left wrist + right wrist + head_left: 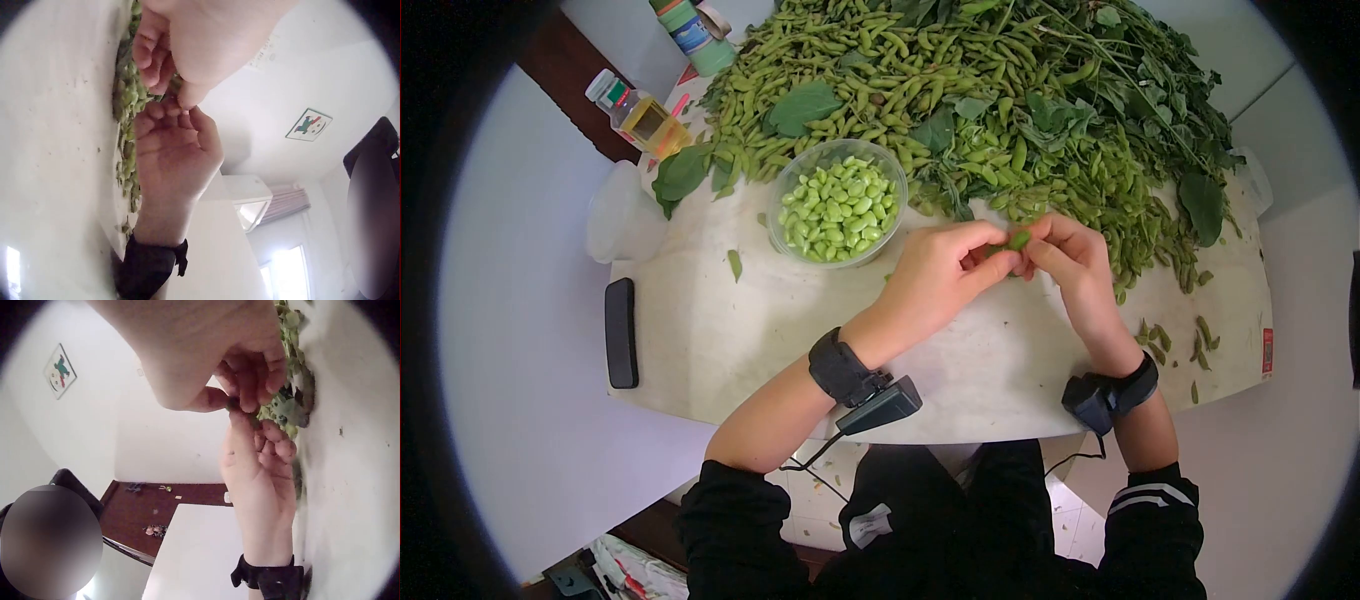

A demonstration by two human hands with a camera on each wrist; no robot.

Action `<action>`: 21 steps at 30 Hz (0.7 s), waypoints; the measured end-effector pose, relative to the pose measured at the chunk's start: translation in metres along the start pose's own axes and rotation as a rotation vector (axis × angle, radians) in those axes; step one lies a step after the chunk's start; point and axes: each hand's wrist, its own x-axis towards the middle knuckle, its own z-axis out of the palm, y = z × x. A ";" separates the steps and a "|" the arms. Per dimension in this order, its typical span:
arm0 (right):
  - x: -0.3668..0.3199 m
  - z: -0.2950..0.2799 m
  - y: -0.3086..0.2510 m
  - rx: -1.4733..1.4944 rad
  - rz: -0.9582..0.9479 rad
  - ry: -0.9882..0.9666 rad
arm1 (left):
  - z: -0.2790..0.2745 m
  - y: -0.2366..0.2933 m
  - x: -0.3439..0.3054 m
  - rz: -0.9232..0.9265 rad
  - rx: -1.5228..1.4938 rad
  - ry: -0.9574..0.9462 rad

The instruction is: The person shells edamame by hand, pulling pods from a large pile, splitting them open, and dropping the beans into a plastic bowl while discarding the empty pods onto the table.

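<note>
Close together over the table, my left hand (935, 275) and right hand (1078, 268) meet at a green soybean pod (1019, 240). Thumb and fingers of each hand pinch it, one at either end. The right wrist view has the right hand (212, 356) above the left hand (262, 481), fingertips almost meeting and covering most of the pod. In the left wrist view the left hand (219, 37) hides it nearly whole. To the left of my hands stands a clear round bowl (775, 228) holding shelled green beans (840, 208).
A large heap of pods (880, 80) and leafy stalks (1145, 90) fills the table's far side. Loose pods (1200, 340) lie at the right. A black phone (621, 333), a white plastic tub (622, 215), an oil bottle (645, 122) and a green container (697, 38) stand along the left.
</note>
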 end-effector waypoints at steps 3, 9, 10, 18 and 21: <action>-0.001 0.002 -0.010 -0.024 0.078 0.007 | -0.001 0.001 0.000 0.021 0.041 -0.007; 0.002 -0.002 0.000 0.012 0.070 -0.016 | -0.004 0.001 0.000 0.061 0.151 -0.036; 0.001 -0.001 -0.001 0.011 0.070 -0.017 | -0.004 0.000 0.000 0.085 0.190 -0.048; 0.001 0.001 0.001 0.022 0.185 -0.001 | -0.002 0.000 -0.003 0.079 0.245 -0.089; 0.001 0.000 0.003 0.054 0.202 0.002 | -0.002 0.002 -0.003 0.021 0.187 -0.111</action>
